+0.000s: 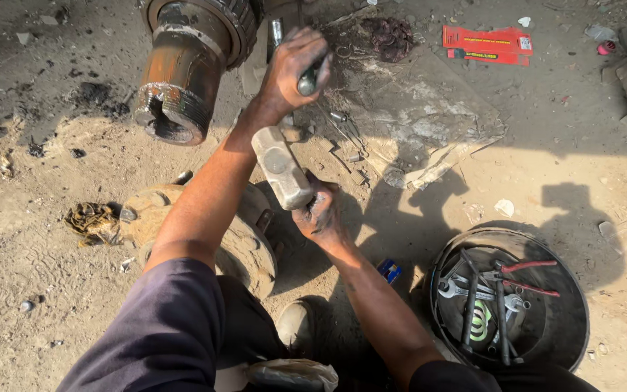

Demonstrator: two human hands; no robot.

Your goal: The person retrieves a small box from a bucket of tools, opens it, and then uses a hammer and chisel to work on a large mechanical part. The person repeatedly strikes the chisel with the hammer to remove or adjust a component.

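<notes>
While we crouch by the axle hub (183,72) | left hand (293,69) grips punch (306,83), right of hub | right hand (321,214) clenches hammer (282,167) just below, head aimed upward.

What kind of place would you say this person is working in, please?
Probably an open-air vehicle repair yard. A rusty axle hub hangs over bare dirt ground, a round tub of hand tools sits nearby, and the right hand holds a heavy hammer.

- I'm looking at an open-air vehicle repair yard: bare dirt ground (38,239), oily and littered.
- Rusty axle hub (183,72) overhead, wheel hub (244,247) lying below.
- Round pan (567,319) of spanners and pliers.
</notes>
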